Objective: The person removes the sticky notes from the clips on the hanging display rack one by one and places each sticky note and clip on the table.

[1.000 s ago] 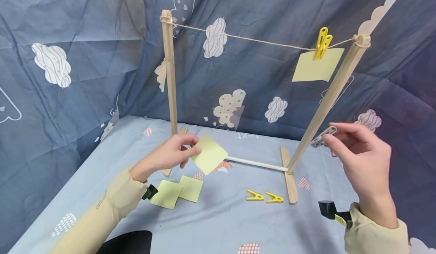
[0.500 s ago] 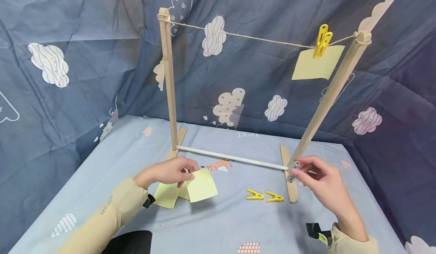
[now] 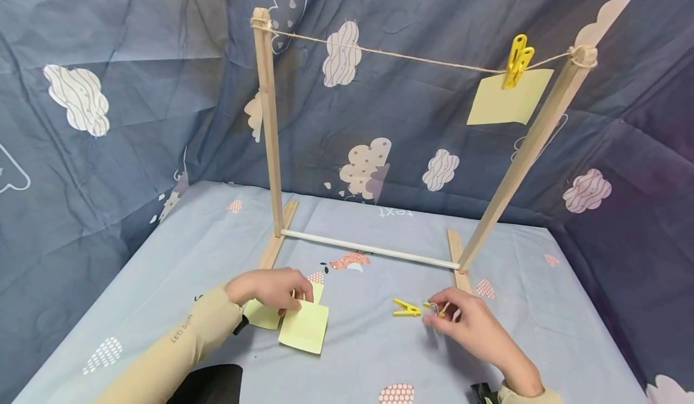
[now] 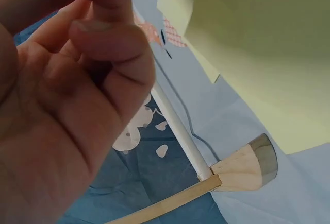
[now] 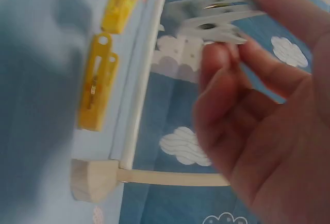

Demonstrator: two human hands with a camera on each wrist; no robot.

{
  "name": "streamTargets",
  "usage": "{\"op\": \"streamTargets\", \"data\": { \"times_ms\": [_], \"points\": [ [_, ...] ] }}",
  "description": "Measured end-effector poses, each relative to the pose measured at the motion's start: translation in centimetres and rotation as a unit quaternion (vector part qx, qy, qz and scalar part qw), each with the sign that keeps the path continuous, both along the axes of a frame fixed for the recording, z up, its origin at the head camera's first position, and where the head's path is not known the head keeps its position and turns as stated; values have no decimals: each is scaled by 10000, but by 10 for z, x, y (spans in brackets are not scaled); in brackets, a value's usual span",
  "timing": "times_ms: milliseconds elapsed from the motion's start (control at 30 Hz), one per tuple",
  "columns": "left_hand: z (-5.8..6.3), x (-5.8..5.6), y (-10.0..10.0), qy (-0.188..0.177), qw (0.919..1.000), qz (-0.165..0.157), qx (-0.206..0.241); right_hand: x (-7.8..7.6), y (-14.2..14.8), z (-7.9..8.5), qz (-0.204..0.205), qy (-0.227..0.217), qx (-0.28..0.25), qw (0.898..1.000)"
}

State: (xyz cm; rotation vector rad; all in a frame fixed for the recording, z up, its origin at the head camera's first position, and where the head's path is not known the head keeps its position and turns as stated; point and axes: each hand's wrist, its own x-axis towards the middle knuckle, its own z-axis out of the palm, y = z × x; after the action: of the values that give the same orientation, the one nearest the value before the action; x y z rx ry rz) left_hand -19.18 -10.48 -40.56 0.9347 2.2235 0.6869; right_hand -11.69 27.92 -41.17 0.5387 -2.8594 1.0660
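Light-blue cloth [image 3: 352,356] (lightly patterned) | on it: stand [image 3: 370,249] | yellow notes [image 3: 262,315] | two yellow pegs [image 5: 96,92]

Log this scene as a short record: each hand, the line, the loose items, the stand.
left hand: pinches a held note, pale yellow
right hand: pinches a grey clothespin
line: string tied between the left post and right post
on line: one hanging note under a yellow clip, nearer the right post
loose clothespins: two yellow clothespins on the cloth
loose notes: two notes, partly covered
stand: wooden posts, white rod between them low down
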Motion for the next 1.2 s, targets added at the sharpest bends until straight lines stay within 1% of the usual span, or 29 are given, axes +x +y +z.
{"op": "streamTargets", "data": {
  "times_ms": [100, 167, 267, 367, 467, 633, 800, 1000, 1200],
  "points": [
    [-4, 0, 3, 93, 9999, 28, -89, 0, -2, -3, 56, -650, 390, 9971],
    [-8, 0, 5, 248, 9996, 89, -107, 0, -3, -5, 41, -994, 650, 9929],
    [-13, -1, 8, 568, 9982, 152, -109, 0, -5, -8, -68, -1340, 995, 9860],
    [-17, 1, 10, 857, 9961, 201, -113, 1, -8, -11, -147, -1554, 1220, 9802],
    [-19, 3, 12, 1058, 9942, 180, -106, 1, -10, -13, -160, -1674, 1364, 9763],
    [-20, 8, 18, 1196, 9927, 139, -111, 2, -14, -16, -58, -1816, 1428, 9729],
    [-25, 12, 22, 1461, 9885, 186, -342, 3, -15, -19, 71, -1770, 1446, 9735],
    [-28, 16, 24, 1741, 9827, 229, -585, 4, -17, -22, 188, -1809, 1515, 9716],
    [-28, 19, 26, 1906, 9789, 316, -671, 5, -19, -22, 107, -1907, 1563, 9691]
  ]
}}
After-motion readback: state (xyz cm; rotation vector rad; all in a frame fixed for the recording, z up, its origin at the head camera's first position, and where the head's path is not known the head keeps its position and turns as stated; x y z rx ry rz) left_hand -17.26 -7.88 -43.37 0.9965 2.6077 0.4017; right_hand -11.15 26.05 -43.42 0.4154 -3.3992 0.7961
